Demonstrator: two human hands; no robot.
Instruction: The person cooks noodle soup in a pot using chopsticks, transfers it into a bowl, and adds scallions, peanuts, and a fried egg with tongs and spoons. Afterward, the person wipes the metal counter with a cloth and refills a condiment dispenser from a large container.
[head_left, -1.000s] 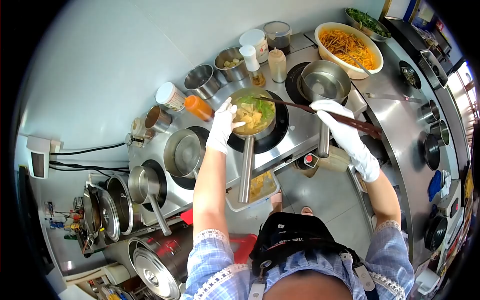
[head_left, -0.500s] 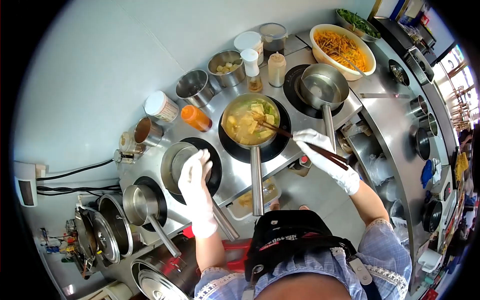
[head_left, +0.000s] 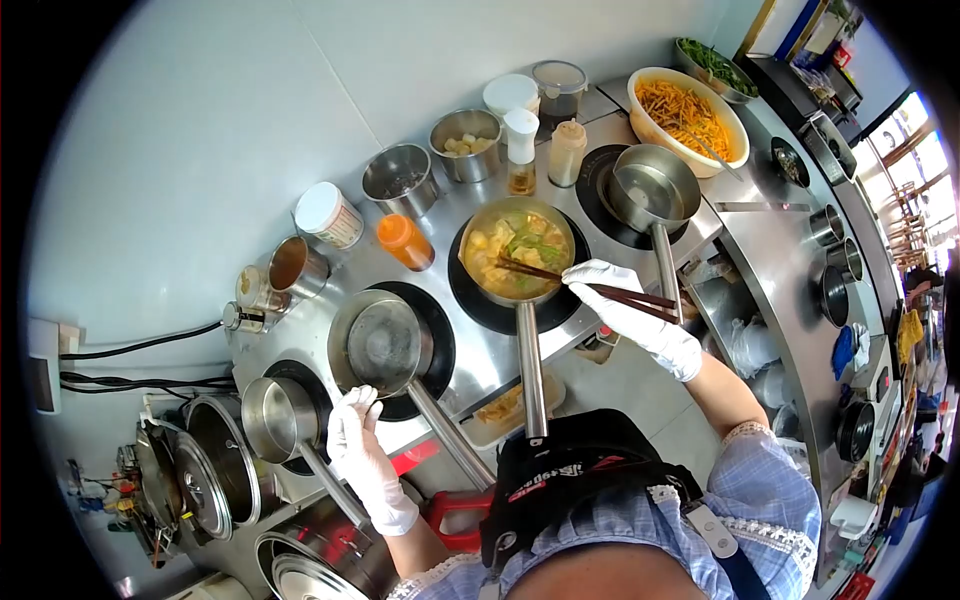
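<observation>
My right hand (head_left: 640, 315), in a white glove, closes around dark brown chopsticks (head_left: 620, 292). Their tips reach into the middle saucepan (head_left: 531, 375), which holds a yellowish broth with pale chunks and green leaves (head_left: 525, 240). My left hand (head_left: 365, 455), gloved too, hangs low near the front rim of the left saucepan (head_left: 335, 345), fingers loosely bent and nothing visible in them. Clear, steaming liquid stands in that pan. Farther left sits a smaller saucepan (head_left: 280, 418); at the right, another saucepan (head_left: 655, 185) holds clear liquid.
Behind the pans stand an orange squeeze bottle (head_left: 405, 243), a white-capped dispenser (head_left: 521, 150), a cream bottle (head_left: 567, 155) and steel pots (head_left: 398, 180). A large bowl of orange strips (head_left: 688, 115) is at the back right. Lidded stockpots (head_left: 205, 485) stand lower left.
My left hand has dropped down and left, away from over the left pan. The chopsticks have shifted lower in the middle pan, where more green now shows. The camera view has shifted slightly.
</observation>
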